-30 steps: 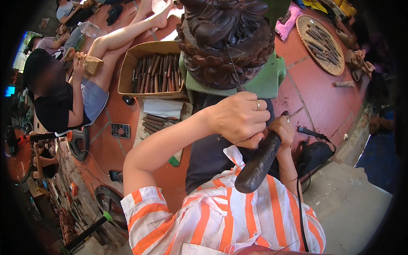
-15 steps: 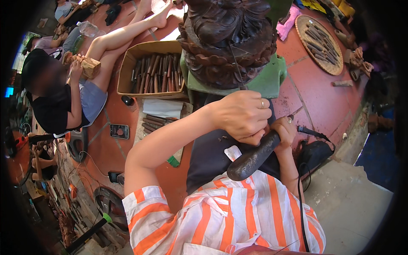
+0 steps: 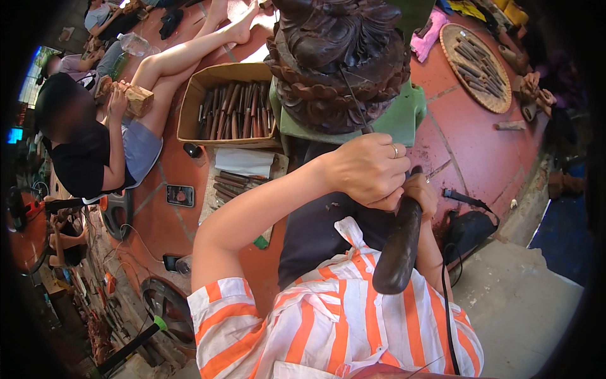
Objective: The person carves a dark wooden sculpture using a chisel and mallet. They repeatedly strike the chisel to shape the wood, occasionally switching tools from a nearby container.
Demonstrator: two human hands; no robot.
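My left hand point(image 3: 372, 169) is closed around a thin-bladed carving chisel point(image 3: 357, 108), its fist covering the handle. The blade reaches up against the lower part of a dark brown wood carving point(image 3: 338, 66) with petal-like tiers and swirling folds. Just right of that fist, my right hand point(image 3: 421, 194) grips a dark club-shaped wooden mallet point(image 3: 398, 252) by its narrow end. The mallet's thick head hangs down toward my striped shirt. Under the carving is a green stand point(image 3: 407, 117).
Left of the carving, a cardboard box point(image 3: 183, 129) holds many chisels; more chisels point(image 3: 230, 183) lie below it. A phone point(image 3: 180, 195) rests on the tiled floor. A co-worker point(image 3: 95, 139) sits at far left holding a wood piece. A round woven tray point(image 3: 447, 44) of tools lies right.
The mallet has swung from slanting down-left to hanging more nearly straight down, its head farther right. My left hand stays on the chisel, almost in the same place.
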